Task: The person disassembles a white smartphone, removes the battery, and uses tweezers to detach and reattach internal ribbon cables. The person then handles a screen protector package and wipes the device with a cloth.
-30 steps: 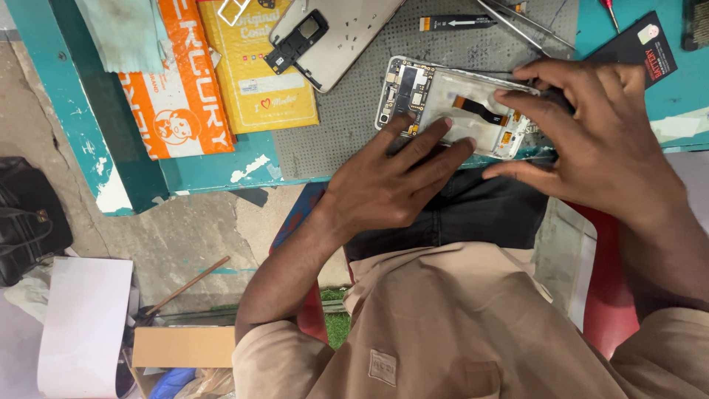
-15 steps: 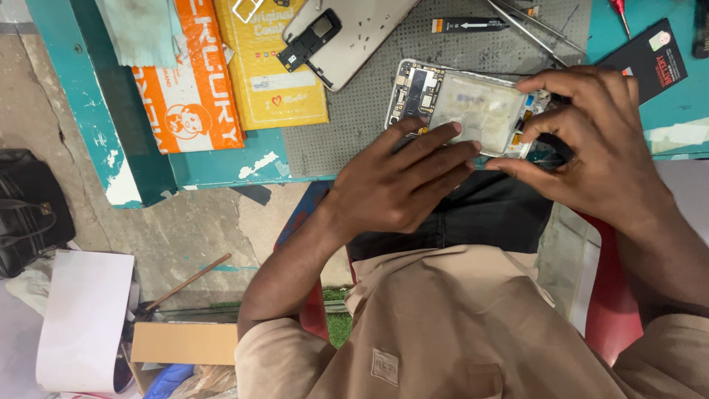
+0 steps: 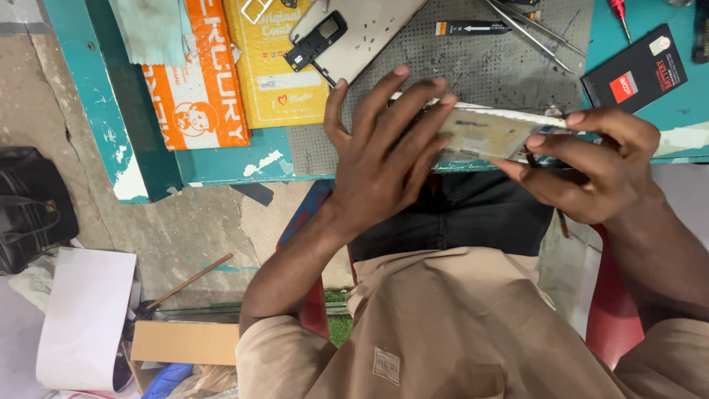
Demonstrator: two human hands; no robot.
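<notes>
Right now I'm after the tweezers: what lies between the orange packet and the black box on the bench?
In the head view, between the orange packet and the black box: a yellow packet, a phone back cover and metal tweezers on the grey mat.

Orange packet (image 3: 198, 96) beside yellow packet (image 3: 275, 74), black-and-red flat box (image 3: 635, 75) far right

The table (image 3: 148, 159) is teal with chipped white patches. On it lie an orange-and-white packet (image 3: 196, 96) and a yellow packet (image 3: 277, 77) — beside a grey dotted mat (image 3: 473, 70). The small box (image 3: 634, 77) is black — with a red patch.
</notes>
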